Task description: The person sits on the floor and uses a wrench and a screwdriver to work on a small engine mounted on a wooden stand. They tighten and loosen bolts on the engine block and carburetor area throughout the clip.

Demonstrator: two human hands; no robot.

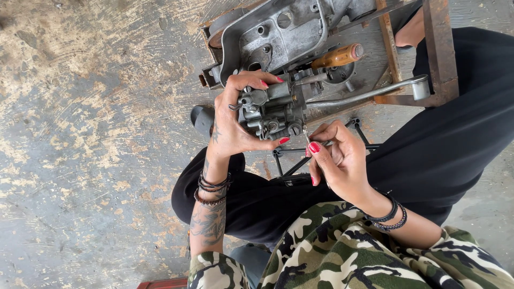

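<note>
My left hand (231, 120) is wrapped around a small grey metal carburettor (276, 109), thumb under it and fingers over its top. Right beside it, my right hand (337, 158) pinches a thin metal tool (306, 134) whose tip touches the carburettor's lower right side. Both hands have red nails and dark bracelets at the wrists. The carburettor is held above my lap, in front of a low wooden bench.
On the rusty-framed wooden bench (439, 48) lie a large grey metal engine cover (278, 32), a wooden-handled tool (337, 56) and a long metal wrench (369, 93). Worn concrete floor (91, 134) spreads to the left. I wear black trousers and a camouflage top.
</note>
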